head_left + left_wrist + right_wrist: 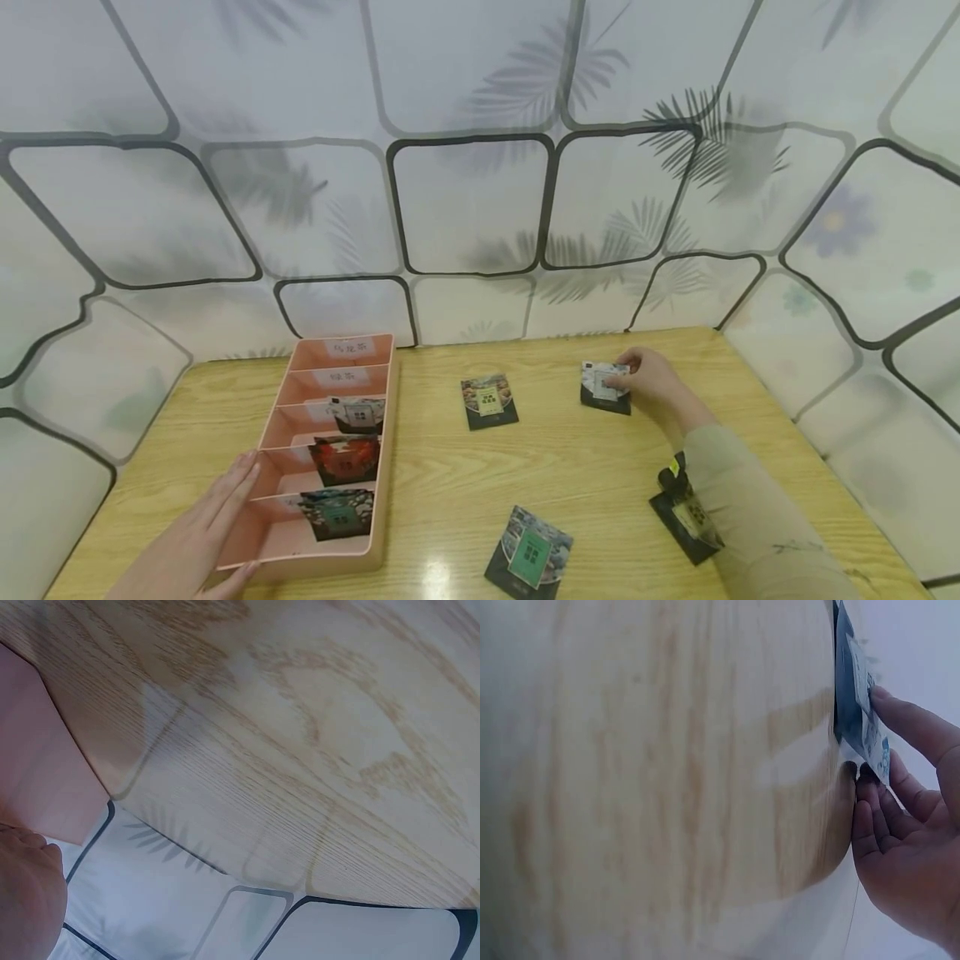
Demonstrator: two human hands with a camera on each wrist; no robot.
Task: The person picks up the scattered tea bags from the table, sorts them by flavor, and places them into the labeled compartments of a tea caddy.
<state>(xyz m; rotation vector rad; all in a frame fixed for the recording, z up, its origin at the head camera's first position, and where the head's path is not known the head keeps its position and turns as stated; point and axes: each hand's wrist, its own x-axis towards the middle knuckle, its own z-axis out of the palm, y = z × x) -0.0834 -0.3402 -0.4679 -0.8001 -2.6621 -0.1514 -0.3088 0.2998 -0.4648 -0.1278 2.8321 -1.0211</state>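
At the far right of the table, my right hand (651, 379) pinches a white-and-black tea sachet (600, 387) by its right edge. In the right wrist view, the thumb lies on the face of the sachet (859, 697) with the fingers at its edge. My left hand (191, 533) rests on the near left corner of a pink compartment box (378, 467), fingers straight along its side and thumb at its front. In the left wrist view only part of the hand (30, 892) shows beside the pink wall. White, red and dark green sachets (337, 514) stand in the three nearer compartments.
Loose on the wooden table (427, 467) lie a yellow-labelled sachet (489, 402) and a green-labelled one (529, 554). Another dark sachet (688, 525) lies partly hidden under the right sleeve (750, 500). A patterned curtain (472, 208) closes off the back and sides.
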